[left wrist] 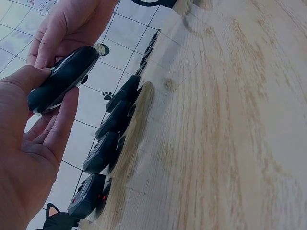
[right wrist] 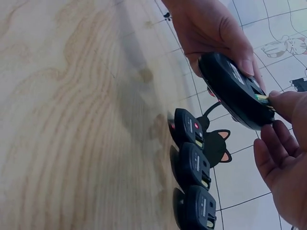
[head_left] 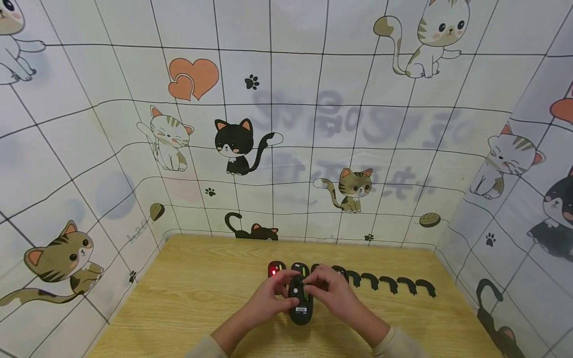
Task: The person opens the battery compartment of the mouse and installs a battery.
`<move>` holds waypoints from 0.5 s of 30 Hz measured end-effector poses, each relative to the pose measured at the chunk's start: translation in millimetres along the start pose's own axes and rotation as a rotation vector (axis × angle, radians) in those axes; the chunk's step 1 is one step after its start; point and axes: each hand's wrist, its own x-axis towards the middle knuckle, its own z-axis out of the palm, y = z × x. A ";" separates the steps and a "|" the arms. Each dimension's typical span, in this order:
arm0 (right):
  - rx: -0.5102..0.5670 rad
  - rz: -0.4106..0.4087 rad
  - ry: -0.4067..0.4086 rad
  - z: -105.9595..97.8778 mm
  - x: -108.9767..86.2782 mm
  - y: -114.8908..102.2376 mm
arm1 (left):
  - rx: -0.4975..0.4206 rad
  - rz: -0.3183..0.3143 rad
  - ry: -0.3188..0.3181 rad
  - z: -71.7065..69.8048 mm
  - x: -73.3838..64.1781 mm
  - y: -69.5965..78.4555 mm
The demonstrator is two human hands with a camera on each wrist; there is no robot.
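A black computer mouse [head_left: 301,303] is held above the table with its underside up, showing a white label and a battery slot. My left hand [head_left: 268,296] grips it along its left side, thumb on the underside. My right hand [head_left: 333,291] is at the slot end; its thumb and fingers pinch a green-and-gold battery [right wrist: 262,98] sitting partly in the slot. In the left wrist view the mouse [left wrist: 64,79] is seen from its side, and the battery is hidden there.
Behind the hands stand several overturned mice [right wrist: 194,165], batteries showing in their slots; one at the left, a red-lit mouse [head_left: 276,268], glows. Several black curved covers [head_left: 388,284] line up to the right on the wooden table [head_left: 201,278]. A cat-print curtain [head_left: 291,199] surrounds the table.
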 end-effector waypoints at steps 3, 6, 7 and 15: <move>0.002 0.002 0.022 2.8 -1.9 1.8 | 0.003 0.003 0.005 0.3 0.5 -0.5; -0.005 0.010 0.042 5.3 -3.3 2.7 | 0.001 0.007 0.008 0.8 1.0 -1.0; -0.003 0.011 0.047 6.0 -3.7 2.7 | 0.000 0.007 0.010 1.1 1.2 -1.1; 0.081 0.019 0.080 9.5 -5.5 0.0 | -0.021 0.014 0.023 3.7 2.4 -1.4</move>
